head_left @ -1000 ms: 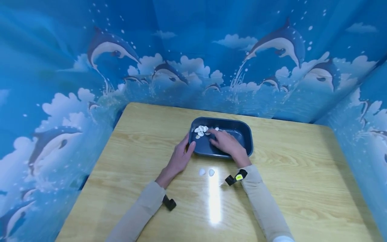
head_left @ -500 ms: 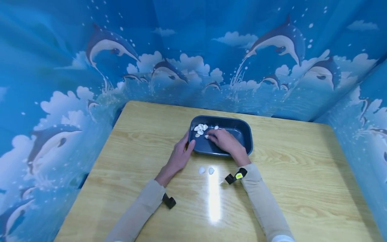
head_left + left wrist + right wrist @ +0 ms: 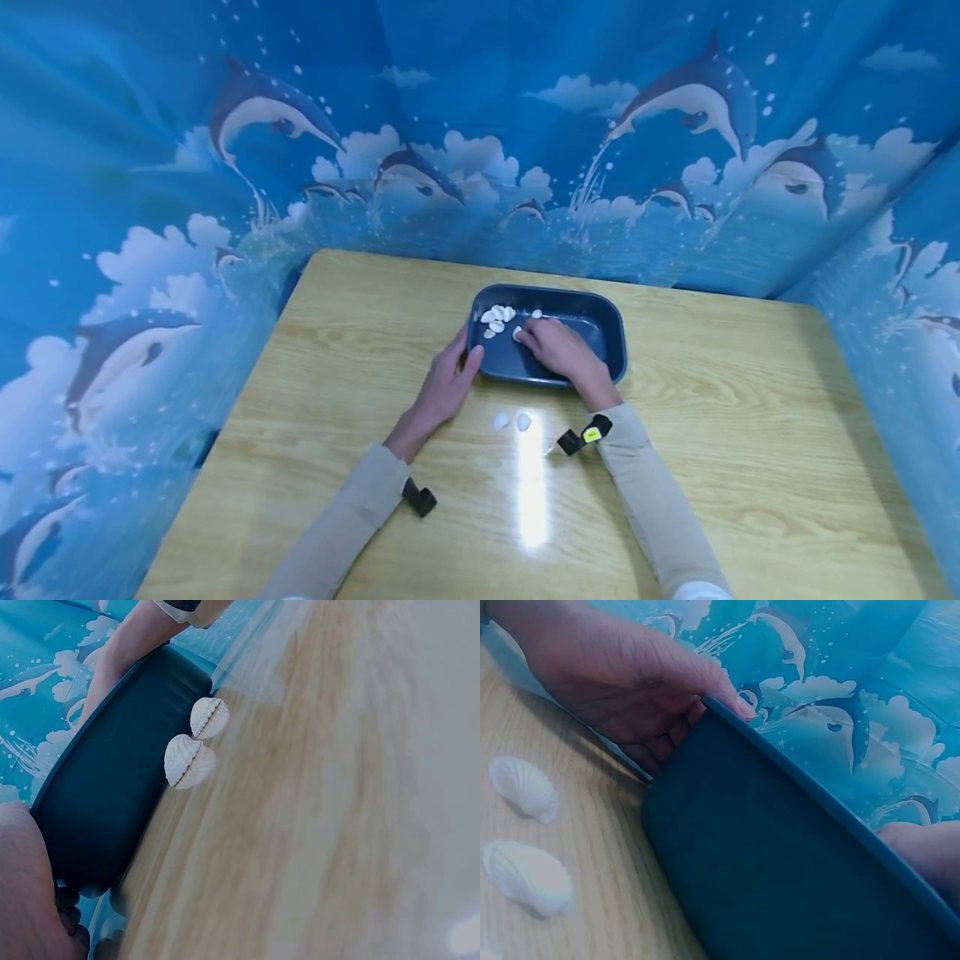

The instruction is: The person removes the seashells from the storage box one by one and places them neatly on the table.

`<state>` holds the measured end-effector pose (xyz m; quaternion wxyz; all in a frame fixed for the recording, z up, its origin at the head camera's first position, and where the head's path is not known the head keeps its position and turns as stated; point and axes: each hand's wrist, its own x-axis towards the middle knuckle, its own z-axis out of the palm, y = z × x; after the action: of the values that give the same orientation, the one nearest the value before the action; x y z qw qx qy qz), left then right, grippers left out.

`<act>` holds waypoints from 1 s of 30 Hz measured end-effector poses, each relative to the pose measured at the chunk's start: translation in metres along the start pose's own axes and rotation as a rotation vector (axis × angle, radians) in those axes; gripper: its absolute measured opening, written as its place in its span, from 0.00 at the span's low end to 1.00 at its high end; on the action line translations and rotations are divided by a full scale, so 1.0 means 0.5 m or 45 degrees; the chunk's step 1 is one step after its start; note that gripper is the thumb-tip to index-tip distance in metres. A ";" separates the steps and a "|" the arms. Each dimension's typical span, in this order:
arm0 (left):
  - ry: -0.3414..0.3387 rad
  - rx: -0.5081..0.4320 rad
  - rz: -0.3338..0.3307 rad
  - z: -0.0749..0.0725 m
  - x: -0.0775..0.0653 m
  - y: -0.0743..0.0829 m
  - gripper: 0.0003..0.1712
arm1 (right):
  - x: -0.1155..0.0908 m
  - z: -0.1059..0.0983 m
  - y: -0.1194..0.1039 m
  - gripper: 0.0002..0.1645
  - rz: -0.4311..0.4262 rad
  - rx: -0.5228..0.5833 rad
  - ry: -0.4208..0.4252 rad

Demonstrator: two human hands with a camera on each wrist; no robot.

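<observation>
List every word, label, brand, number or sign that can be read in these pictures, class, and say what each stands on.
No text can be read for certain.
Yellow label on the black wrist device by the right sleeve: dark marks, too small and blurred to read.
Dark blue tray, white shells, dolphin backdrop: no lettering visible.

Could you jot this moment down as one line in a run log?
left hand: holds dark tray by rim | right hand: in tray, at one white shell | more shells: in tray | two shells: on table
</observation>
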<state>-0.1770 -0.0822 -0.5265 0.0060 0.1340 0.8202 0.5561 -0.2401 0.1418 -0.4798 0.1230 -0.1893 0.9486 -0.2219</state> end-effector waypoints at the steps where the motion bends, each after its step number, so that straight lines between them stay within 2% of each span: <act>1: 0.001 -0.001 0.003 0.000 0.000 -0.001 0.34 | 0.000 0.000 0.000 0.19 0.007 -0.006 0.001; 4: 0.003 -0.002 0.013 -0.001 -0.002 -0.002 0.34 | -0.003 -0.003 0.000 0.19 0.010 -0.028 0.010; 9: 0.018 0.000 0.020 0.001 -0.005 -0.006 0.34 | -0.007 -0.007 0.000 0.10 -0.020 -0.041 0.061; 10: 0.021 -0.001 0.020 0.001 -0.005 -0.007 0.34 | -0.007 -0.008 0.000 0.11 -0.035 -0.039 0.060; 14: 0.017 -0.007 0.013 0.001 -0.005 -0.007 0.34 | -0.008 -0.007 0.002 0.17 -0.079 -0.062 0.019; 18: 0.005 0.009 0.005 0.000 -0.005 -0.006 0.34 | -0.008 -0.009 -0.001 0.07 -0.051 -0.112 -0.019; 22: -0.003 0.011 -0.004 -0.001 -0.003 -0.002 0.35 | -0.011 -0.016 -0.003 0.08 -0.038 -0.119 -0.026; 27: -0.009 -0.001 -0.012 -0.001 0.000 0.001 0.35 | -0.013 -0.017 -0.002 0.10 -0.090 -0.081 -0.023; 30: -0.012 0.006 -0.019 -0.001 0.002 0.002 0.34 | -0.012 -0.018 -0.002 0.08 -0.103 -0.093 -0.048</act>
<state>-0.1780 -0.0820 -0.5253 0.0137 0.1304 0.8226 0.5533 -0.2372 0.1467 -0.4703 0.1249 -0.2358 0.9451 -0.1884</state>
